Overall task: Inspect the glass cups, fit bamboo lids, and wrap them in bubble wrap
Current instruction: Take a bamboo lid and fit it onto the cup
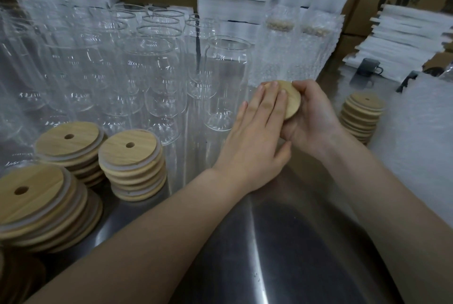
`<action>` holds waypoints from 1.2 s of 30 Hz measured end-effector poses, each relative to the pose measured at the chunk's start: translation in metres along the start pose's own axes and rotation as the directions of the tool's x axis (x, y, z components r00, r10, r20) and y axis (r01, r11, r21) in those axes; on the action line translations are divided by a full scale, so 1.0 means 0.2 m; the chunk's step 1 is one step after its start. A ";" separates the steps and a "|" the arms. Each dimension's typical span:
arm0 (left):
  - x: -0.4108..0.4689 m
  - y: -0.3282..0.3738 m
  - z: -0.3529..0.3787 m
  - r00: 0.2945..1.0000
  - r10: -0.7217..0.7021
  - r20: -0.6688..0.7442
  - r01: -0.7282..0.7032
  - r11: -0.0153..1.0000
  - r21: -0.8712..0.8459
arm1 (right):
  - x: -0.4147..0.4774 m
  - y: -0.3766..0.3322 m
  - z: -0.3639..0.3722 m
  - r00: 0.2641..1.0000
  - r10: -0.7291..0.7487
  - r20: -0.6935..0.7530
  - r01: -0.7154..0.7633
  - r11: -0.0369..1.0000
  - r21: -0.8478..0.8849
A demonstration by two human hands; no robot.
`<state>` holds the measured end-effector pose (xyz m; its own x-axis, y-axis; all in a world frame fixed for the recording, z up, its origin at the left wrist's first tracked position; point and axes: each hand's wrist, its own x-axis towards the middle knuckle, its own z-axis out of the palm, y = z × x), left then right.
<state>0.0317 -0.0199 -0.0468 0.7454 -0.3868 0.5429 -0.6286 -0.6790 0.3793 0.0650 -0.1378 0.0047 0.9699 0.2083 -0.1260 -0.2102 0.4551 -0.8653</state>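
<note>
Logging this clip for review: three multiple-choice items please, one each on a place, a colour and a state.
1. The bamboo lid under the left hand is: A in the right hand; B on a cup; C on a stack.
2. The small mug at right is: A red; B dark grey; C yellow.
3. The glass cup nearest the hands is: A wrapped; B lidded; C open-topped.
Key: 1A, the right hand cups it; 2B, its body looks dark grey; 3C, its rim is bare.
</note>
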 end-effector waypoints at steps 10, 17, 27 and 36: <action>0.00 0.00 -0.01 1.000 0.023 -0.003 -0.023 0.984 0.176 | 0.01 0.02 -0.01 0.999 -0.043 0.007 0.043 0.998 -0.045; 0.00 0.04 0.02 0.996 -0.080 -0.026 0.083 0.985 0.153 | 0.02 0.05 0.01 0.991 -0.127 -0.037 0.122 0.986 -0.110; -0.01 0.06 0.00 0.983 -0.179 -0.033 0.180 0.984 0.017 | 0.01 0.05 0.02 0.965 -0.255 -0.069 0.240 0.956 -0.169; -0.01 0.05 -0.01 0.981 -0.194 -0.004 0.194 0.980 -0.042 | 0.03 0.05 -0.01 0.959 -0.281 -0.038 0.270 0.945 -0.184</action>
<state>0.0237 -0.0260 -0.0423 0.8524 -0.2454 0.4617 -0.4809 -0.7144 0.5082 0.0690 -0.1339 -0.0047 0.9939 0.0385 0.1035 0.0853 0.3273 -0.9410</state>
